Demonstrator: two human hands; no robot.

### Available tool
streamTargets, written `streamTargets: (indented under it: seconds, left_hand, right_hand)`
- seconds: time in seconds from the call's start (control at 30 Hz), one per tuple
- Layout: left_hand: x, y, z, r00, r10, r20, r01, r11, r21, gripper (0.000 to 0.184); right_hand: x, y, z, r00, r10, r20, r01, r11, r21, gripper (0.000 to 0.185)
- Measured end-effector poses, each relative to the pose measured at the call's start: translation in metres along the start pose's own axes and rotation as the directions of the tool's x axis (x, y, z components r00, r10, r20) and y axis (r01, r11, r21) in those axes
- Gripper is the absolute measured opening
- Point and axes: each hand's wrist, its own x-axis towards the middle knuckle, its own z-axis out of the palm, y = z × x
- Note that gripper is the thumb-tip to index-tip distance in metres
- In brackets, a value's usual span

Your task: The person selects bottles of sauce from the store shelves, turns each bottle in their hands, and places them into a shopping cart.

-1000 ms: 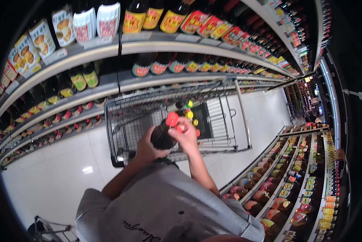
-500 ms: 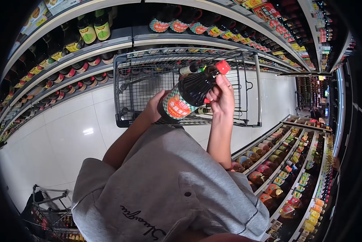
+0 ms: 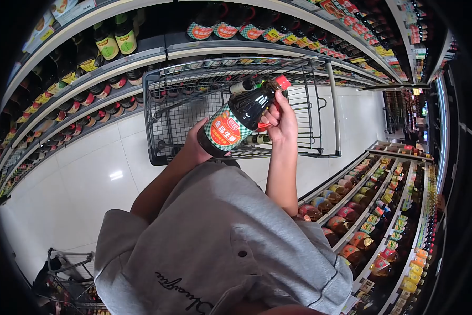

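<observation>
Grey shirt [image 3: 194, 226], nearest the viewer, with dark lettering and 1 button. Both forearms extend forward from its sleeves. The left hand [image 3: 195, 144] cups the lower end of the large dark bottle [image 3: 228, 126]; the right hand [image 3: 281, 119], its fingers curled, grips the neck just below the red cap [image 3: 283, 82]. The bottle is tilted, cap up and to the right, its green-chequered label facing the viewer, above the near edge of the wire shopping cart [image 3: 183, 121]. Within the cart, 2 smaller bottles [image 3: 243, 86] are visible, 1 toward the far edge and 1 near the near edge. Beneath lies the pale, glossy tiled floor [image 3: 89, 173]; a second cart [image 3: 73, 270] stands at lower left. Beyond, stocked shelves [image 3: 209, 48] line the aisle, with further bottle racks [image 3: 372, 226] at right.
</observation>
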Motion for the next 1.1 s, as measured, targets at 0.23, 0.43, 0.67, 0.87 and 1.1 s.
streamTargets:
  seconds: [0.23,0.43,0.67,0.87,1.1]
  left_hand:
    - [-0.002,0.046,0.029,0.836,-0.548,-0.046,0.394,0.656,-0.644,0.058]
    - [-0.001,0.012,0.012,0.866,-0.493,0.085,0.407,0.597,-0.691,0.054]
    - [-0.002,0.031,0.025,0.799,-0.601,-0.028,0.448,0.627,-0.637,0.060]
    - [0.003,0.026,0.023,0.809,-0.586,-0.049,0.490,0.717,-0.496,0.045]
    - [0.007,0.016,0.017,0.764,-0.646,-0.005,0.559,0.665,-0.494,0.059]
  right_hand:
    - [0.001,-0.003,-0.009,0.996,-0.004,0.095,-0.011,0.987,0.159,0.007]
    - [0.005,-0.002,-0.009,0.988,0.122,0.093,-0.150,0.896,0.418,0.020]
    - [0.016,0.006,-0.039,0.988,0.154,-0.003,-0.135,0.870,0.474,0.029]
    - [0.011,0.005,-0.037,0.992,0.127,0.004,-0.114,0.876,0.469,0.031]
    - [0.008,-0.001,-0.035,0.990,0.116,-0.079,-0.061,0.859,0.508,0.037]
